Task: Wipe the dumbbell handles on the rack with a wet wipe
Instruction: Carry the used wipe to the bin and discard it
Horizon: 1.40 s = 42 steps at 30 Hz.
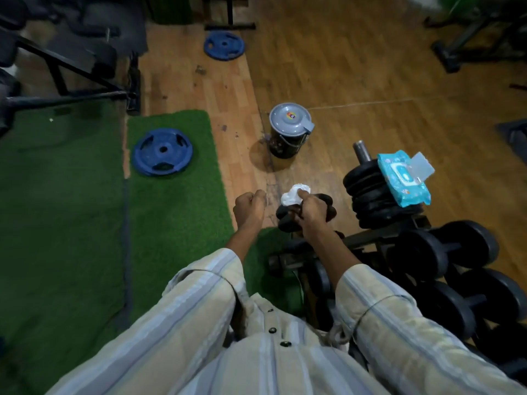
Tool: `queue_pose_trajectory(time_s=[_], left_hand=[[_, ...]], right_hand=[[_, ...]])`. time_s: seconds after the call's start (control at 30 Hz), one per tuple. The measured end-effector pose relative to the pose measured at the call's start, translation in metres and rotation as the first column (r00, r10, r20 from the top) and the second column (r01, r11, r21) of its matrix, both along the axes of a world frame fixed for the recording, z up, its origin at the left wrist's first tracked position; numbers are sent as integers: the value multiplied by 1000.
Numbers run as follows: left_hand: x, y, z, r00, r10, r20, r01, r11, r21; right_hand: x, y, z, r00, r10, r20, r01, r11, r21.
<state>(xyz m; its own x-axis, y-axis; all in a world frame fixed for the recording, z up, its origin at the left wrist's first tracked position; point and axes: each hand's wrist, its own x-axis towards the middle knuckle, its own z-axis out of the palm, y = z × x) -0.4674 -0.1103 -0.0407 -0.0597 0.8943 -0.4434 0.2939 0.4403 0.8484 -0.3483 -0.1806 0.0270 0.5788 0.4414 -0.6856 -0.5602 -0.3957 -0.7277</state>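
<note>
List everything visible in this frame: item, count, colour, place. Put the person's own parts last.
wet wipe: one, white, crumpled in the right hand.
dumbbell: one, black, under the right hand.
dumbbells on rack: several, black, lower right.
plate stack: one, black, right of the hands.
wipes pack: one, light blue, flap open, on the stack.
bin: one, black with grey lid, on the wood floor.
weight plates: two, blue, one on green turf, one farther off.
left hand: fisted.
right hand: holding the wipe.
</note>
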Motion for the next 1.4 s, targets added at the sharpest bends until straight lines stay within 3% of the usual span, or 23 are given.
queue_pose_trajectory(time_s=[0.3,0.73,1.1,1.4], left_hand=[[-61,120,13,997,53,49,-54,998,19],[-89,259,27,992,81,95,-86,995,48],[-39,440,73,983,138,119,-146,987,67],[13,539,83,977,164,138,-172,984,43]], right_hand=[[-60,127,25,999,20,29,-22,996,81],[-81,289,20,990,138,9,-138,985,104],[-35,479,25,967,253,3,-250,953,172],[11,580,43,979,204,20,-204,963,174]])
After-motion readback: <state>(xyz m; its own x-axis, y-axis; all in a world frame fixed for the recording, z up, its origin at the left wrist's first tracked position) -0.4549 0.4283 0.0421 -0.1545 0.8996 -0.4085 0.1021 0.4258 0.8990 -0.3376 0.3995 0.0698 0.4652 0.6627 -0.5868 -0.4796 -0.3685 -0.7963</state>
